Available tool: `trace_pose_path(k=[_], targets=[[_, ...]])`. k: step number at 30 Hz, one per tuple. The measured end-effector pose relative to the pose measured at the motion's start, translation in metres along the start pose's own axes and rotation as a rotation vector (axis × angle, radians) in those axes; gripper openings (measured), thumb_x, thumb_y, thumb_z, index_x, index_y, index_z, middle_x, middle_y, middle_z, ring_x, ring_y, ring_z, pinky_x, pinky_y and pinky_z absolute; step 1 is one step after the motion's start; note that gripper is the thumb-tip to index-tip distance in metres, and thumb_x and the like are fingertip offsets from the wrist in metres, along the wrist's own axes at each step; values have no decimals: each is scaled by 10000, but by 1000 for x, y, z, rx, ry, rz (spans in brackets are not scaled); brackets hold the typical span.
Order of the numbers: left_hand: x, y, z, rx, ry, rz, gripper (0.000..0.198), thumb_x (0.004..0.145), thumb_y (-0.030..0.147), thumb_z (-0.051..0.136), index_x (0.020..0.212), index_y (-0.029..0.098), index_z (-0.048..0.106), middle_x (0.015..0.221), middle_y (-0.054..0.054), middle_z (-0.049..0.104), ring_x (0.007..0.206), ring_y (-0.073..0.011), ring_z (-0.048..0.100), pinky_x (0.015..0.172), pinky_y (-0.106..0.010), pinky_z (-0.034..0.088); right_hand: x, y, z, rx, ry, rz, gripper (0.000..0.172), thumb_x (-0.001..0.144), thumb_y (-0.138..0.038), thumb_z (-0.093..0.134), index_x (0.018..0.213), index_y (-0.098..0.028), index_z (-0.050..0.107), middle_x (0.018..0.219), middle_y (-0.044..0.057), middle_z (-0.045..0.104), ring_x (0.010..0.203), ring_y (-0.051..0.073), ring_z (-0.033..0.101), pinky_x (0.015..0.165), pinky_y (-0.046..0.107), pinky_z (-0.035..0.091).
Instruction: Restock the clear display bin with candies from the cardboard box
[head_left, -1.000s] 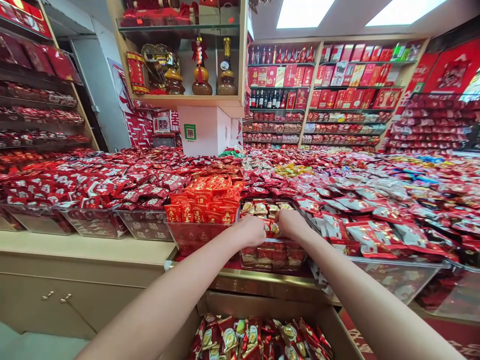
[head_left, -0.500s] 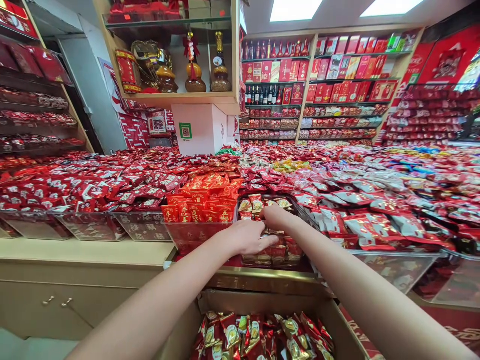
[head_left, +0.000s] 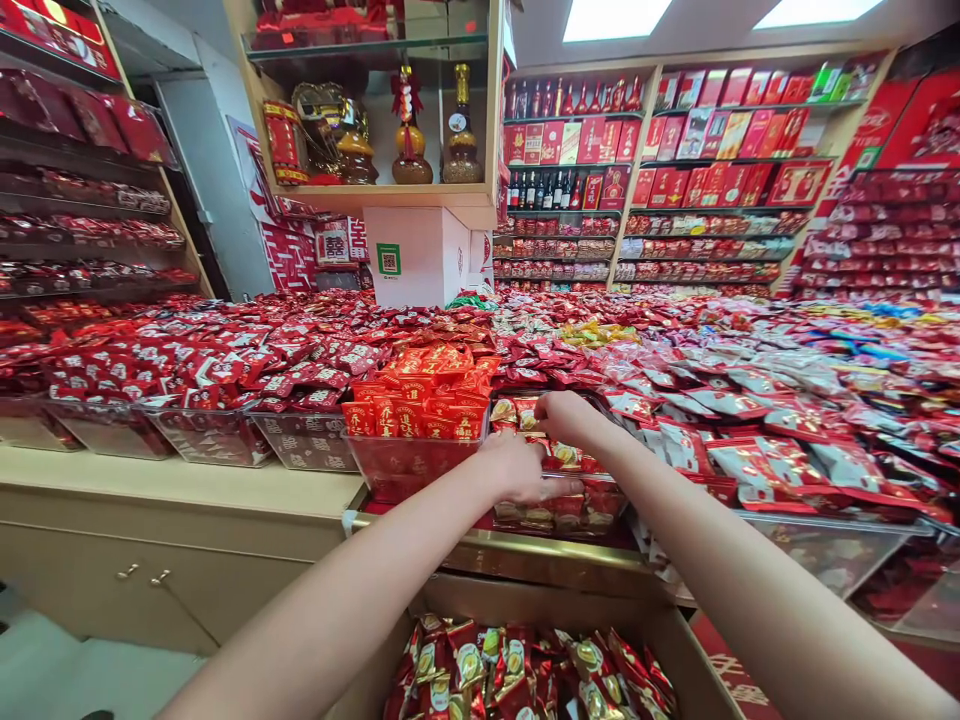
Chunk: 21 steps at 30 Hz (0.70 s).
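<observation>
Both my hands are at a clear plastic bin [head_left: 556, 515] of small red and gold wrapped snack packets [head_left: 564, 456]. My left hand [head_left: 514, 468] lies over the bin's front left, with fingers stretched along the front rim and no packet visible in it. Behind it, my right hand [head_left: 568, 415] bends down onto the packets from the right. Its fingers are curled and their tips are partly hidden, so I cannot make out what they hold. Below the counter edge, an open cardboard box [head_left: 679, 640] contains several similar red and gold packets [head_left: 514, 660].
A bin of bright orange-red packets [head_left: 420, 415] stands directly left, and a bin of red and white packets [head_left: 757, 460] directly right. The counter's brass edge [head_left: 540, 556] runs between bin and box. A display cabinet [head_left: 375, 195] overhangs the back left.
The view has turned a little left, so everything appears shifted right. My hands stay at the same bin, with slightly more of the packets showing between them.
</observation>
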<state>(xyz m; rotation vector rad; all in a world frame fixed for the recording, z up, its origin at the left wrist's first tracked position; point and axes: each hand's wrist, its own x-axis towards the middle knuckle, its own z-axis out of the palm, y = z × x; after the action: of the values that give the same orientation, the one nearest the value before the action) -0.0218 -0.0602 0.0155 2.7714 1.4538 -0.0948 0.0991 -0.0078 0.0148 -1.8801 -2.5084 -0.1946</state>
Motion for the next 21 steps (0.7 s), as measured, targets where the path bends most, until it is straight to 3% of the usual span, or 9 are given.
trace_pose_path(k=[5,8,14,21], targets=[[0,-1,8,6,85,46,902,590,789,90,1081,159,509,1120,-154,524,991,-335,472,816,-447,359,12,-5,9,2,61,-27,307,705,-318,511,977,-195,581,1017,87,589,992,261,444,782,336,359],[-1,-1,9,3,94,31,869,593,787,120,1035,163,533,1049,-143,565,980,-323,476,816,-434,359,18,-6,13,-5,57,-21,302,753,-342,451,999,-202,559,1052,98,568,1010,282,417,786,394,348],[0,1,11,30,101,19,816,610,770,154,989,160,543,999,-147,576,943,-312,487,798,-428,365,33,-1,20,11,45,3,388,786,-215,375,1173,-208,398,1122,120,519,988,277,452,789,469,325],[-2,3,16,-2,225,-3,756,631,746,216,1078,189,466,1083,-134,499,956,-294,469,810,-421,354,37,2,17,45,0,27,445,713,-293,493,1151,-249,429,1116,88,527,1003,280,458,788,466,346]])
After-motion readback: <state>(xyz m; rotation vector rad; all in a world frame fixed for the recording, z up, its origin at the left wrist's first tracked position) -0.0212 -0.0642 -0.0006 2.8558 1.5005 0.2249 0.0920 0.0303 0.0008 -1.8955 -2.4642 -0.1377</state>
